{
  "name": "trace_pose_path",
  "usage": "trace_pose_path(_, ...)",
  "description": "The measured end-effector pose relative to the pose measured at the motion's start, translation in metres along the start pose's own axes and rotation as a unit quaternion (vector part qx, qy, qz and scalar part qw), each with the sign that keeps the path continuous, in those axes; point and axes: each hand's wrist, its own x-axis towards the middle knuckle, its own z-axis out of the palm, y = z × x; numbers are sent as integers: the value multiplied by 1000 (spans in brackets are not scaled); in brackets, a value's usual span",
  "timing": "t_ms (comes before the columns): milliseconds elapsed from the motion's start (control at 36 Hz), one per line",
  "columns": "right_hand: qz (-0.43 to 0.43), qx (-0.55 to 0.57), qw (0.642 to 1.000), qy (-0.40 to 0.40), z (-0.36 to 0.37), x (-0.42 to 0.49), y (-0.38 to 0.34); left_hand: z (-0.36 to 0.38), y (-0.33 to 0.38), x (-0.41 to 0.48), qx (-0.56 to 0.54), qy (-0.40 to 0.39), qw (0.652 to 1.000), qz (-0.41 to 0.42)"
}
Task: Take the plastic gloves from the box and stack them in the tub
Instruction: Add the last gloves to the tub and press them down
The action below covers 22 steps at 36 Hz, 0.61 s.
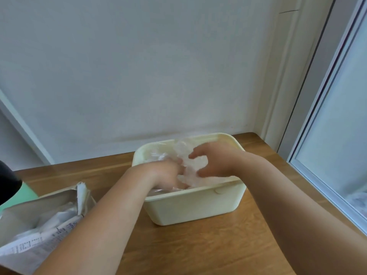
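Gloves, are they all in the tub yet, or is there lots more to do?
Not yet. Done: a pile of clear gloves already lies in the cream tub. In hand: the left hand presses into the pile, its fingers hidden, and the right hand curls round a crumpled bunch. Left: the torn box beside the tub shows more plastic inside.

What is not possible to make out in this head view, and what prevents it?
Head view:
Left hand: fingertips buried in clear crumpled plastic gloves inside cream plastic tub.
Right hand: grip blurred.
Torn cardboard box: cut by left edge, print blurred.
Black object: cut by left edge.
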Motion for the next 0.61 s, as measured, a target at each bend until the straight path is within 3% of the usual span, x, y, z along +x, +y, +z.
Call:
trace_pose_path(56, 37, -21, 993, -112, 6, 6, 3, 1, 0, -2, 0, 10, 1000, 6)
trace_pose_path(111, 68, -57, 981, -174, 12, 12, 6, 2, -2, -1, 0, 16, 1000, 23)
trace_pose_path(250, 131, -63, 968, -204, 18, 16, 10, 5, -13, -1, 44, 24, 999, 10)
trace_pose_path(417, 137, -75, 973, -172, 19, 14, 11, -2, -21, -26, 107, 104, 988, -37)
trace_pose_path(611, 151, -84, 984, -34, 5, -1, -1, 1, -38, -59, -10, 205, 978, -34)
